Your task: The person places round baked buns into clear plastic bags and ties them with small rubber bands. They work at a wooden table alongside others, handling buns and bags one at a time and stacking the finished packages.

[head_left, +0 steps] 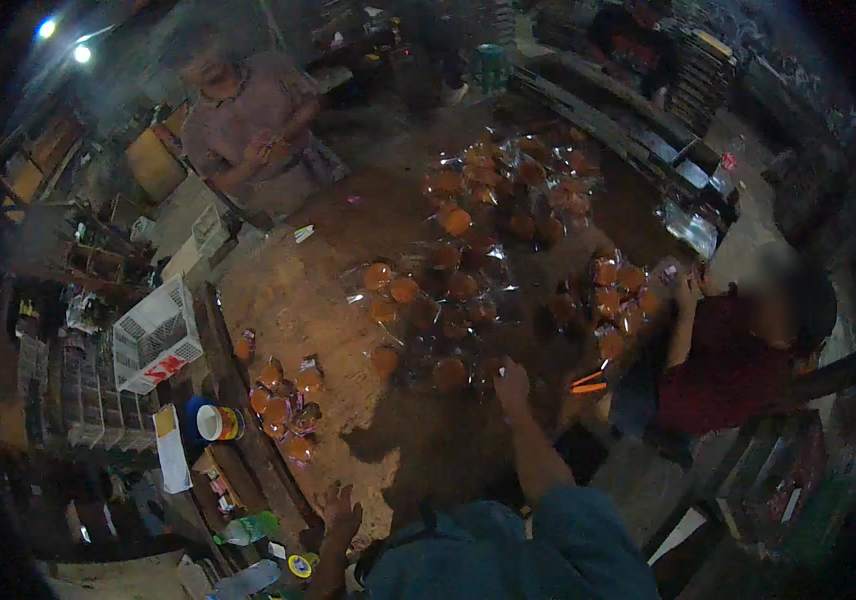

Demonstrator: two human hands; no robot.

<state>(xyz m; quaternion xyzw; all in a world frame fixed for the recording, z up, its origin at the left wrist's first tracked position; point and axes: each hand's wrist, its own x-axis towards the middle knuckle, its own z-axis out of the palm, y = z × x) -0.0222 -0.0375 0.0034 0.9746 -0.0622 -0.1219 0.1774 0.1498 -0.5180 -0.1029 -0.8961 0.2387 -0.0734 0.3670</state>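
Quickly now, leftmost stood a white crate (158,335), off the left side of the brown table (293,290), with a pale tub (218,423) beside the table's left edge. Next up, a small cluster of film-wrapped orange rounds (276,410) lay along that same edge! Then came the left hand (342,515), fingers spread, by the table's near edge. Across went the right hand (511,385), reaching over the table's middle, near another wrapped round (450,374); whether it pinched anything, one couldn't tell. Farthest right, orange strips (589,382) and a co-worker (723,365) flanked the table's right side.
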